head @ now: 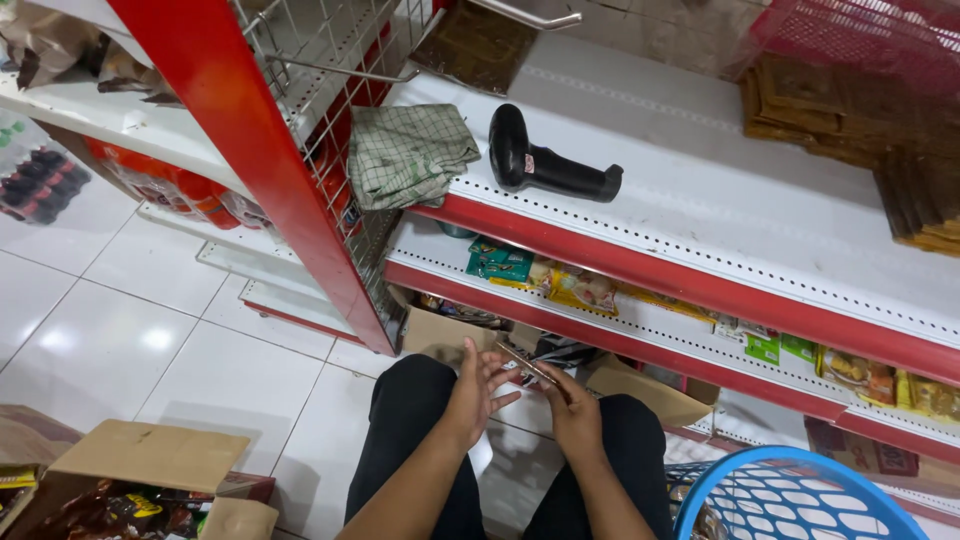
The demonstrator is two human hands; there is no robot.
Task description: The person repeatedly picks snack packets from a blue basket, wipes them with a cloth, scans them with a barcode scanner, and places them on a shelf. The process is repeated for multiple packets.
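Note:
My left hand (476, 388) and my right hand (570, 408) meet in front of my knees, low in the head view. Between them they hold a thin flat brown packet (527, 364), seen edge-on; the left fingers are spread along it and the right hand grips its near end. Just beyond the hands an open cardboard box (640, 392) sits on the floor under the lowest shelf. My legs in black trousers (410, 420) are bent beneath the hands.
A white and red shop shelf (700, 215) carries a black handheld scanner (545, 162) and a folded checked cloth (408, 152). Snack packets (540, 275) line the lower shelves. A blue plastic basket (780, 500) stands at right, an open box of goods (130, 490) at left.

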